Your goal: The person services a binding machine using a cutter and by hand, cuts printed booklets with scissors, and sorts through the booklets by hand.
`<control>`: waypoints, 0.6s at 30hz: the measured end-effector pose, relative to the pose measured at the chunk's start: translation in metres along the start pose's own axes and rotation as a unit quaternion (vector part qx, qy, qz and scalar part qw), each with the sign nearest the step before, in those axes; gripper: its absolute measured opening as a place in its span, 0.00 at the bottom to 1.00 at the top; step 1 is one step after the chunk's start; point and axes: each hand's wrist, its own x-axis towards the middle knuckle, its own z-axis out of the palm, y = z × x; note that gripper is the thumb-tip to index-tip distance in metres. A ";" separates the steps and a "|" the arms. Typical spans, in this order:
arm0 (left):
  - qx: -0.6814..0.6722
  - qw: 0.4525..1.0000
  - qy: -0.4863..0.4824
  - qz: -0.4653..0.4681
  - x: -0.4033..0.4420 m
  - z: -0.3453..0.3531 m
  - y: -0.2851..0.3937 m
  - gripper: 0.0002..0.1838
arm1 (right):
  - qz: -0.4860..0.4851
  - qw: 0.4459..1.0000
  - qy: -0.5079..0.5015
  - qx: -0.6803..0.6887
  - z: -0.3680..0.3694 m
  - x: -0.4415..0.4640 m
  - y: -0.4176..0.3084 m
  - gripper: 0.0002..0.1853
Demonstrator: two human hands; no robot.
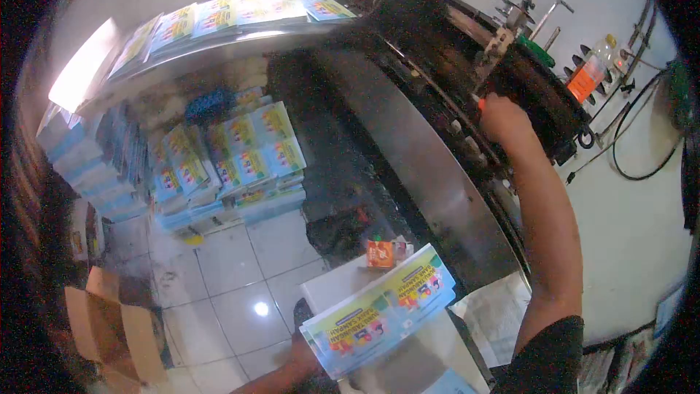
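My right hand (pixel 503 120) reaches up to the dark machine (pixel 437 36) and is closed around a small orange thing with a pale tip (pixel 480 103), its kind too small to make out. It is close to the machine's metal arm (pixel 498 47). Low in the view, what looks like my left forearm (pixel 292 371) runs in beside a stack of printed blue-and-yellow sheets (pixel 383 310); the sheets hide the hand. On the pale surface behind the stack lies a small orange packet (pixel 380 254).
Piles of printed sheets (pixel 255 147) stand on the tiled floor (pixel 226 277), near an open cardboard box (pixel 131 335). More sheets lie along a shelf (pixel 211 40). A bottle with an orange label (pixel 592 69) and a looped black cable (pixel 620 153) are at the right wall.
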 end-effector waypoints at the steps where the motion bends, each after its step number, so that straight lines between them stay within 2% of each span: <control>1: 0.002 1.000 -0.001 0.000 -0.001 -0.001 -0.001 0.34 | -0.003 1.000 0.003 -0.003 -0.003 0.000 -0.001 0.12; 4: 0.004 1.000 -0.005 -0.006 -0.003 -0.006 -0.007 0.34 | 0.043 0.999 -0.008 0.027 -0.013 -0.014 -0.011 0.13; 6: 0.006 1.000 -0.009 -0.011 -0.006 -0.007 -0.010 0.34 | 0.077 0.997 0.025 0.017 -0.009 -0.016 -0.012 0.12; 13: 0.020 0.999 -0.034 -0.027 -0.013 -0.011 -0.020 0.33 | 0.066 0.997 0.030 0.012 -0.005 -0.023 -0.017 0.12; 18: 0.026 0.998 -0.048 -0.043 -0.019 -0.017 -0.024 0.33 | 0.065 0.993 0.059 -0.081 0.002 -0.016 -0.021 0.11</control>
